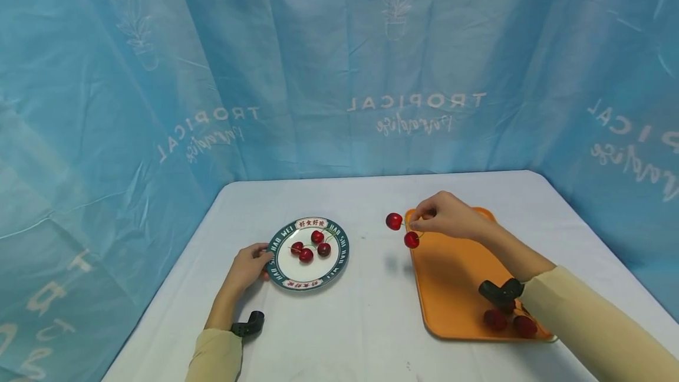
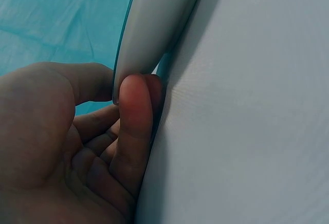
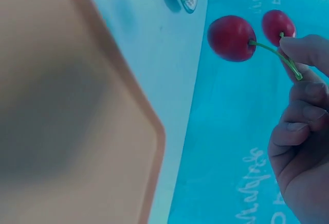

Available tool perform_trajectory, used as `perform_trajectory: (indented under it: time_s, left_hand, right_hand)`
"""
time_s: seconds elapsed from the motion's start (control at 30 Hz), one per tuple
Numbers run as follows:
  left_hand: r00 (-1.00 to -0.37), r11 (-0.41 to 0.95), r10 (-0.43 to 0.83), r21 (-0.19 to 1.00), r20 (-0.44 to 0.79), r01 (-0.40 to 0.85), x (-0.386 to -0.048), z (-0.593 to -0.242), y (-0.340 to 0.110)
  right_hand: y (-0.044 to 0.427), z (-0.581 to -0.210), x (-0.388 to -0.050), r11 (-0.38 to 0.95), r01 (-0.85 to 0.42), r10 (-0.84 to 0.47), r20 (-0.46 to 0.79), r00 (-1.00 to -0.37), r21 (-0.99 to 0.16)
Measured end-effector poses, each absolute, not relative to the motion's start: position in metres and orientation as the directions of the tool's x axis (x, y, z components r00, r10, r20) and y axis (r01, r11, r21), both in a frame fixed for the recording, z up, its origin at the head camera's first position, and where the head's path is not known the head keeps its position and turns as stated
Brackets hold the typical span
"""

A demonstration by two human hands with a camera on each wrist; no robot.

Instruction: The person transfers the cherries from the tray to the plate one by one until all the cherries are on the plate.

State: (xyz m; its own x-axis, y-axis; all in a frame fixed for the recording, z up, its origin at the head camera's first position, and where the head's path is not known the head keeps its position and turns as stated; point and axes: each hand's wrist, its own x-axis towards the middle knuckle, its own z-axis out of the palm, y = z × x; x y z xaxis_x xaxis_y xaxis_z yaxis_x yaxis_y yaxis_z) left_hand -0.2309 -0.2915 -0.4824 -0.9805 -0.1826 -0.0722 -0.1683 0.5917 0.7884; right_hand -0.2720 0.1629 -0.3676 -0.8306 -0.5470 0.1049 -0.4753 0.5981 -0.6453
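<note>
My left hand [image 1: 247,266] grips the near-left rim of a round white plate [image 1: 289,267] with a green lettered border. In the left wrist view its thumb lies on the rim and its fingers sit beneath, by the tablecloth. Several dark red cherries [image 1: 306,255] with stems rest on the plate. Above the far left corner of an orange tray [image 1: 451,276], my right hand [image 1: 448,215] pinches a pair of cherries [image 3: 231,38] by their green stems. Both fruits hang clear of the tray, and their joined stem end shows in the right wrist view.
Several larger-looking cherries [image 1: 495,319] lie at the tray's near right corner, partly hidden under my right forearm and its black wrist camera [image 1: 498,293]. A white cloth [image 1: 366,311] covers the table. Blue printed curtains [image 1: 318,75] hang behind and at both sides.
</note>
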Motion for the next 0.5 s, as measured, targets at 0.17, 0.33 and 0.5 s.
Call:
perform_trajectory:
  time_s: [0.17, 0.33, 0.5]
  left_hand:
    - [-0.978, 0.593, -0.194, 0.786, -0.073, -0.176, -0.231, -0.485, -0.292]
    - [-0.981, 0.57, -0.185, 0.808, -0.051, -0.149, -0.233, -0.486, -0.291]
    - [-0.982, 0.563, -0.179, 0.813, -0.052, -0.146, -0.234, -0.485, -0.291]
  right_hand:
    - [0.149, -0.364, -0.274, 0.592, -0.471, -0.561, 0.085, -0.823, -0.655]
    - [0.136, -0.367, -0.275, 0.582, -0.469, -0.569, 0.079, -0.818, -0.664]
    - [0.121, -0.37, -0.277, 0.56, -0.491, -0.594, 0.089, -0.799, -0.667]
